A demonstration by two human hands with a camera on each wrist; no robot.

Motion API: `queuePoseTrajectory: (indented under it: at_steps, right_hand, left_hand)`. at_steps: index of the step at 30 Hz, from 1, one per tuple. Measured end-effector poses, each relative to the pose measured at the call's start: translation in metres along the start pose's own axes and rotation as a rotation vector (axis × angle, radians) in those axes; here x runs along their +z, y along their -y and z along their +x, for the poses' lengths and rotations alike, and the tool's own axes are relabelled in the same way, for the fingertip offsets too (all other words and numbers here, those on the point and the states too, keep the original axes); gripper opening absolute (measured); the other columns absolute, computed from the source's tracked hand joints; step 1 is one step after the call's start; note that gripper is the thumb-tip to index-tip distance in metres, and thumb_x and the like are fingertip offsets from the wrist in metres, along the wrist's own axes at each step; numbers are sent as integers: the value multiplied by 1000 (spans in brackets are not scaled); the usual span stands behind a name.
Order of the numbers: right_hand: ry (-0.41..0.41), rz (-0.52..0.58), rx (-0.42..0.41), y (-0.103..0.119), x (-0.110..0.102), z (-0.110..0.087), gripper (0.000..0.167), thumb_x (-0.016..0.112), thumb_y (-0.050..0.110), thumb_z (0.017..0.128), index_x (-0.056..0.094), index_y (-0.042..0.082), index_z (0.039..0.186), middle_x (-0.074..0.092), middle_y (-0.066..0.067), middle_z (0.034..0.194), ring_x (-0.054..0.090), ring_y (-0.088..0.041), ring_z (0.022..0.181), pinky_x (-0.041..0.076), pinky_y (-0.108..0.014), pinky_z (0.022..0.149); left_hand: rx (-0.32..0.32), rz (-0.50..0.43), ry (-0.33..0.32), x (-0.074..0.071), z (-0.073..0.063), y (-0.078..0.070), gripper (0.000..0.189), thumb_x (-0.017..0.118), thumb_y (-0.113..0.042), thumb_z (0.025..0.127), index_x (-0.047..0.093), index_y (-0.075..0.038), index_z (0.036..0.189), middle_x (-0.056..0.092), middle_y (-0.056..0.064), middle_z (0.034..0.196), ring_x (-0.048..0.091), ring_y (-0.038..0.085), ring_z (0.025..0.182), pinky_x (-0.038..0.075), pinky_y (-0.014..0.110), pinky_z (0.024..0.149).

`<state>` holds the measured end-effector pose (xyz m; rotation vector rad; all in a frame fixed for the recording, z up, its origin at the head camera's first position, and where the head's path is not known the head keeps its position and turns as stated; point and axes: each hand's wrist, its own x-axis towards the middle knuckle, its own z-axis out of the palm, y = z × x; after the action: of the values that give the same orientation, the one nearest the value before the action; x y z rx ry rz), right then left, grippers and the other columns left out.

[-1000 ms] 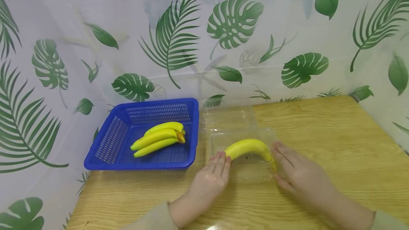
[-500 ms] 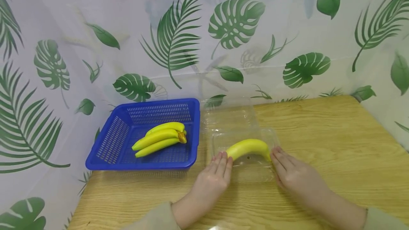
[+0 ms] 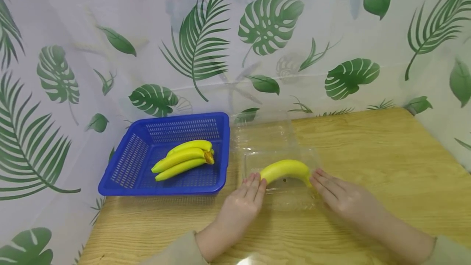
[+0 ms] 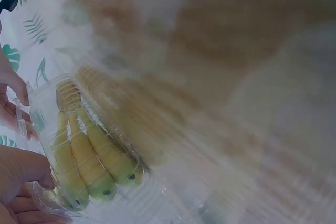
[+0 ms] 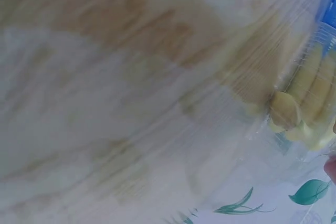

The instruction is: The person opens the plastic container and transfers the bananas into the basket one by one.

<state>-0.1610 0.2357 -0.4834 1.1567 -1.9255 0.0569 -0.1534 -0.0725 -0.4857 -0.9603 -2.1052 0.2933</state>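
A bunch of bananas (image 3: 286,169) lies in the base of a clear plastic clamshell box (image 3: 290,203). The left wrist view shows several bananas (image 4: 86,153) through the clear wall. My left hand (image 3: 241,207) holds the box's left side, fingers over the banana tips, thumb at the near wall. My right hand (image 3: 346,199) holds the right side by the stem end, which its fingers partly cover. Both thumbs are hidden in the head view. In the right wrist view, the bananas (image 5: 315,85) show at the right edge, beside a sliver of fingertip (image 5: 330,169).
The raised clear lid (image 3: 265,134) leans back behind the base. To the left, a blue plastic basket (image 3: 125,189) holds another bunch of bananas (image 3: 184,159). All stand on a wood-grain table (image 3: 371,146) against a leaf-patterned curtain (image 3: 294,72).
My right hand has shifted slightly left and its fingers now cover more of the stem end. The left hand, the box and the basket have barely moved.
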Motion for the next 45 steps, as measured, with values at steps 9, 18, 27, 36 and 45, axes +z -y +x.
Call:
queuePoseTrajectory:
  at_steps: [9,18,27,36,45]
  right_hand:
    - [45,5,23,1,-3,-2,50,31,16,117,75,-8,120,76,-21,126,21,-15,158,65,-42,85]
    - [46,-3,10,0,-4,-3,47,34,17,117,72,-9,127,74,-22,130,23,-17,159,43,-35,122]
    - [81,16,-1,-6,-6,-3,51,34,24,118,74,-7,124,72,-21,132,21,-14,160,59,-39,103]
    - [43,33,-41,-13,-5,1,50,35,25,118,73,-7,126,74,-23,131,70,-32,128,66,-43,83]
    - [31,56,-44,-17,-4,5,52,34,26,117,75,-6,119,76,-23,125,79,-34,102,66,-43,79]
  left_hand:
    - [11,45,-14,-1,0,1,51,32,7,110,78,-8,125,79,11,124,78,21,115,62,28,99]
    - [39,29,-6,-2,-1,6,44,37,3,110,76,-7,128,78,11,127,77,22,117,62,28,99]
    - [59,-28,-22,-2,-1,15,41,38,-2,111,75,-7,129,78,13,127,78,23,115,64,28,96]
    - [59,-83,-28,-5,2,22,42,79,-27,89,76,-7,126,79,12,124,78,23,114,63,31,99]
    - [45,-176,24,-8,2,28,52,87,-31,87,74,-9,132,77,12,131,75,23,121,60,36,106]
